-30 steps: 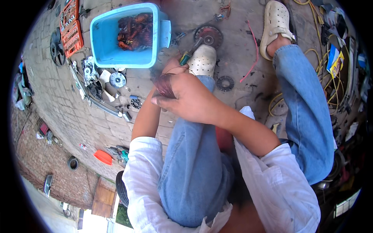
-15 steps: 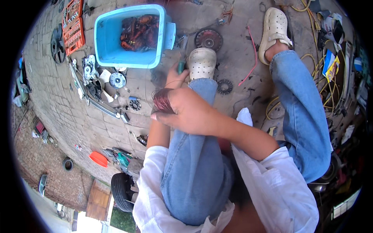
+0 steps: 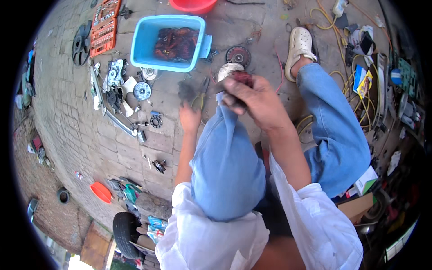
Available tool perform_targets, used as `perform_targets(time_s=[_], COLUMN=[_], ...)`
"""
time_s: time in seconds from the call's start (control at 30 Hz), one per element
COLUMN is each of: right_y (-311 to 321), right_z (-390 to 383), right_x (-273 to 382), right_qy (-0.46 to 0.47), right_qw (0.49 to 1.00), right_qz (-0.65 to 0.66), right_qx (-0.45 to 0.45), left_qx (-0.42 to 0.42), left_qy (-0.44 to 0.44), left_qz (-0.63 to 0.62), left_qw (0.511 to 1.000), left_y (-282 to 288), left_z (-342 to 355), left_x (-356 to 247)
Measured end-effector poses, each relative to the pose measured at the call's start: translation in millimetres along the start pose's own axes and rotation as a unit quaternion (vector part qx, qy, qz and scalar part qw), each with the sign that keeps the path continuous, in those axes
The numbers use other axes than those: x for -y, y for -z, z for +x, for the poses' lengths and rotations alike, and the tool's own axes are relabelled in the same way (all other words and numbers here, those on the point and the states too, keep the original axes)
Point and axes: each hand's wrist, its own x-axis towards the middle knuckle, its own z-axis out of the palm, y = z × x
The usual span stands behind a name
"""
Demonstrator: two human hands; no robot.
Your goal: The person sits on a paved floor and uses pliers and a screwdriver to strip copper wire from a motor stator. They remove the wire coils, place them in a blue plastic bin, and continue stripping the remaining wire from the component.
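My right hand (image 3: 254, 100) is raised above my left knee and shoe, its fingers closed round a bundle of dark red wire (image 3: 243, 78). My left hand (image 3: 191, 118) reaches low toward the paving, left of my leg. Beside its fingers are pliers (image 3: 200, 95) with yellow-green handles, jaws pointing away from me. A dark, smeared clump (image 3: 185, 91) is just past the fingertips. Whether the left fingers grip the pliers or the clump, I cannot tell. Beyond sits a light-blue tub (image 3: 140, 47) with a heap of dark reddish wire coils (image 3: 176, 44) in it.
An orange socket case (image 3: 103, 33) lies far left, near metal motor parts (image 3: 114, 83). A round disc (image 3: 238, 56) lies past my left shoe. Yellow cable (image 3: 335, 78) and clutter spread along the right. A red basin (image 3: 193, 4) shows at the far edge.
My right hand has moved right and away from me with the wire bundle. My left hand, earlier on a green-handled tool by my shoe, has drawn back to the left. The view has shifted.
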Motion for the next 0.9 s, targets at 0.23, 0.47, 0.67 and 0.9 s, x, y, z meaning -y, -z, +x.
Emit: perform_targets(time_s=[0.23, 0.47, 0.67, 0.9], right_y=[-23, -59, -75, -90], right_z=[-75, -185, -259, -303], right_x=[24, 42, 26, 4], right_qy=[0.088, 0.151, 0.205, 0.261], right_qw=[0.996, 0.967, 0.9, 0.885], right_qz=[-0.01, 0.076, 0.189, 0.243], right_qx=[-0.004, 0.19, 0.336, 0.299], left_qx=[-0.193, -0.137, 0.071, 0.137], left_qy=[-0.127, -0.419, -0.394, -0.455], left_qz=[-0.438, -0.349, -0.471, -0.491], left_qw=[0.869, 0.827, 0.786, 0.73], left_y=[205, 311, 336, 321], left_z=[-25, -67, -131, -175], left_x=[-116, -197, -232, -242])
